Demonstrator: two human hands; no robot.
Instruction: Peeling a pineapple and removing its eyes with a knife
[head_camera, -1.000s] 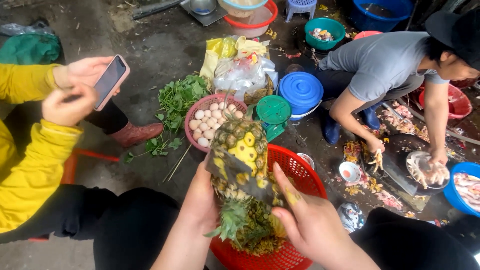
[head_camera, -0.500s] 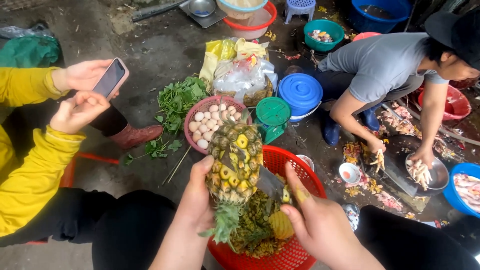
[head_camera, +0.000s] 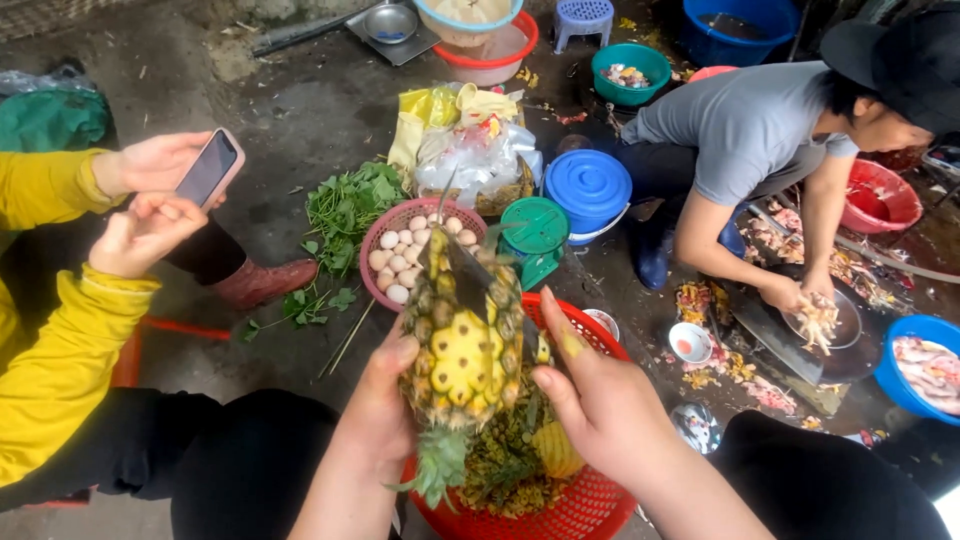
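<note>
Head view: the left hand (head_camera: 385, 410) is clamped around the lower body of a pineapple (head_camera: 465, 345), thumb on the rind, holding it crown-down over a red basket (head_camera: 590, 500). The right hand (head_camera: 600, 400) is closed on a knife (head_camera: 470, 275), whose dark blade lies flat against the fruit's upper right side; the grip on the handle itself is mostly hidden behind the fruit. The pineapple is partly pared, with 1 yellow patch of bare flesh facing the camera. Judged from this, the fruit is heavy and stiff, the rind rough and secure to hold, the cut flesh wet and slippery; hold should stay on the unpeeled rind near the crown end. Peelings and leaves fill the basket below. Beyond it stand a pink basket of eggs (head_camera: 415, 250), a green scale (head_camera: 535, 230) and a blue lidded pot (head_camera: 588, 190). At left, a person in yellow sleeves holds a phone (head_camera: 208, 168).
</note>
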